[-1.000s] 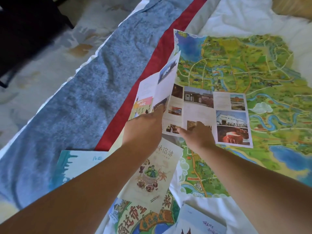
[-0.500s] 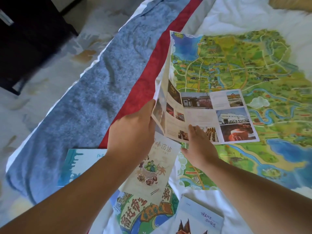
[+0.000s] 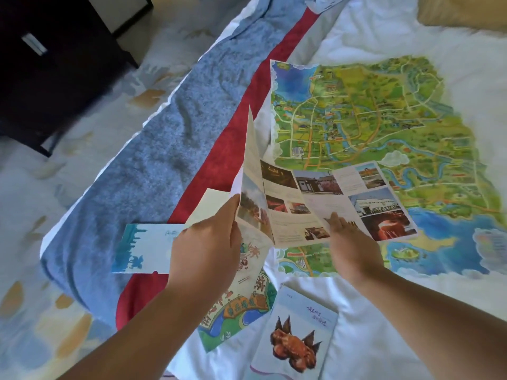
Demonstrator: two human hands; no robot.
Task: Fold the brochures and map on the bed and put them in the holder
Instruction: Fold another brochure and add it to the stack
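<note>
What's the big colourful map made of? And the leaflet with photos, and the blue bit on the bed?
The map looks like thin matte paper: it lies limp on the bedding. The photo brochure seems stiffer, maybe coated paper: its raised panel stands along a sharp crease. The blue runner looks like soft mottled cloth, wrinkled in folds.

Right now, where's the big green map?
Head view, right side: the map lies spread on the white bedding, its near edge under the photo brochure and right hand.

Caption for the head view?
Left hand holds up an end panel of the photo brochure while right hand presses it on the open map.
</note>
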